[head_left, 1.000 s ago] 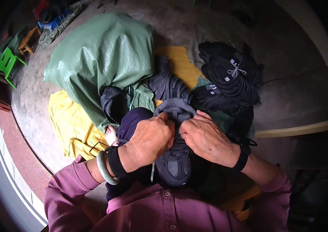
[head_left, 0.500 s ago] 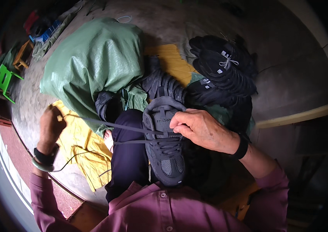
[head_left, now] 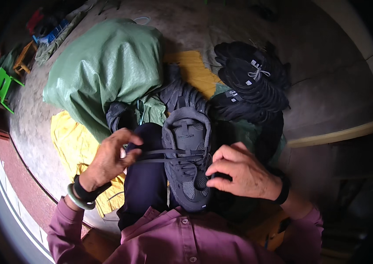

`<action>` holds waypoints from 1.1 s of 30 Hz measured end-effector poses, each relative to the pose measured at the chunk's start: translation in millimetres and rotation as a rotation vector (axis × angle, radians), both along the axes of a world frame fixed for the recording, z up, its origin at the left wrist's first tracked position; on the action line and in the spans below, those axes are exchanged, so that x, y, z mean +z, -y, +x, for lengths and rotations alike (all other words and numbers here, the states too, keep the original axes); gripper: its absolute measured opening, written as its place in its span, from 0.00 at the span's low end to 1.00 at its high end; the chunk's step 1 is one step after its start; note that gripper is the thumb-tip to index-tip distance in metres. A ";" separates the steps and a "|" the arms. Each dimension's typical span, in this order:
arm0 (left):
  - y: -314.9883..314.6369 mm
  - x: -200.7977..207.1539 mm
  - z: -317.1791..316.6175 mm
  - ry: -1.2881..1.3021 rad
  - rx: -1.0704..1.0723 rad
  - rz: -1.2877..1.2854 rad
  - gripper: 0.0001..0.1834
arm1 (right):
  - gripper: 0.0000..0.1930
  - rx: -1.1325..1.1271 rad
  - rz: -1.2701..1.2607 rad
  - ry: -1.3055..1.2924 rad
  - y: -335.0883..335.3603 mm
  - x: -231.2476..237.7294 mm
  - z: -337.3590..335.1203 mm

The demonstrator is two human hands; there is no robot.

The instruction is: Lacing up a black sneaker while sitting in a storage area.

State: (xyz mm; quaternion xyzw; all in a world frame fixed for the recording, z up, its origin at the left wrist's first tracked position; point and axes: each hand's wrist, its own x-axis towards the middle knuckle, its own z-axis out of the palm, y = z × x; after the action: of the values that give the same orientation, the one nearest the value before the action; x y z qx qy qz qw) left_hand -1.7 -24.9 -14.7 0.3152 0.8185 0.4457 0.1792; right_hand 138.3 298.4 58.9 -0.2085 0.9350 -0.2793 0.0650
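Observation:
A dark grey sneaker (head_left: 187, 165) rests on my lap with its toe toward me. My left hand (head_left: 109, 160) pinches a grey shoelace (head_left: 158, 155) that runs taut from the shoe's eyelets out to the left. My right hand (head_left: 241, 172) grips the sneaker's right side, fingers curled at the eyelet row. A pale green bangle and a dark band sit on my left wrist; a dark band is on my right wrist.
A pile of black sneakers (head_left: 250, 79) lies ahead to the right. A big green woven sack (head_left: 107, 72) lies ahead left on yellow sacking (head_left: 72, 143). More dark shoes (head_left: 180, 94) sit between them. A green stool (head_left: 1, 83) stands far left on the concrete floor.
My left hand left the shoe, swung far out left pulling the lace, and has come back close to the shoe with the lace still taut. My right hand stayed on the sneaker.

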 end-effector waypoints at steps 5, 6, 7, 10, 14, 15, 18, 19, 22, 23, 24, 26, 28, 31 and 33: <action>-37.3 12.9 5.6 -0.015 -0.121 0.051 0.14 | 0.17 0.117 0.192 0.069 8.3 2.8 18.9; -41.1 11.3 5.4 -0.025 -0.156 0.056 0.15 | 0.16 0.134 0.250 0.083 8.6 4.0 20.9; -44.0 10.6 4.8 -0.035 -0.192 0.061 0.15 | 0.16 0.132 0.249 0.082 6.3 2.5 22.4; -46.3 13.2 3.7 0.030 -0.197 -0.007 0.13 | 0.14 0.145 0.134 0.114 -5.6 -0.3 23.9; -42.8 12.0 3.0 0.062 -0.184 -0.019 0.10 | 0.12 0.058 -0.161 0.276 -22.2 19.6 9.4; -43.6 13.9 2.8 0.152 -0.151 -0.022 0.10 | 0.11 0.015 -0.233 0.324 -25.6 20.0 7.1; -43.8 7.7 1.4 0.285 -0.127 -0.003 0.09 | 0.12 -0.055 -0.415 0.276 -30.4 14.2 -0.7; -43.1 5.0 1.2 0.327 -0.134 0.019 0.09 | 0.12 -0.080 -0.461 0.254 -31.7 12.6 -3.4; -41.4 4.5 1.3 0.375 -0.154 0.007 0.08 | 0.11 -0.188 -0.590 0.269 -32.8 -3.1 -1.3; -40.1 5.9 1.9 0.373 -0.155 0.006 0.08 | 0.09 -0.330 -0.592 0.287 -28.9 -4.1 -1.0; -39.4 6.6 2.4 0.416 -0.150 0.010 0.08 | 0.08 -0.475 -0.593 0.304 -25.2 -6.8 -1.0; -38.9 7.5 2.7 0.458 -0.150 0.012 0.09 | 0.08 -0.508 -0.440 0.174 -18.3 -18.6 -1.3; -40.2 8.0 1.8 0.502 -0.136 -0.004 0.08 | 0.11 -0.728 -0.602 0.186 -10.1 -31.2 -0.4; -43.9 10.9 1.5 0.579 -0.119 0.035 0.09 | 0.10 -0.798 -0.725 0.276 -4.3 -38.6 5.3; -44.6 10.8 1.3 0.576 -0.123 0.038 0.09 | 0.08 -0.774 -0.857 0.417 -5.6 -33.5 8.1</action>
State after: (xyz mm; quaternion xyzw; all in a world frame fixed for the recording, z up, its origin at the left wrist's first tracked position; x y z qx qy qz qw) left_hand -0.4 19.7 -3.8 0.2281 0.7047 0.5205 0.4249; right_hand 146.4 304.0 25.3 0.1975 0.7151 -0.6686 0.0506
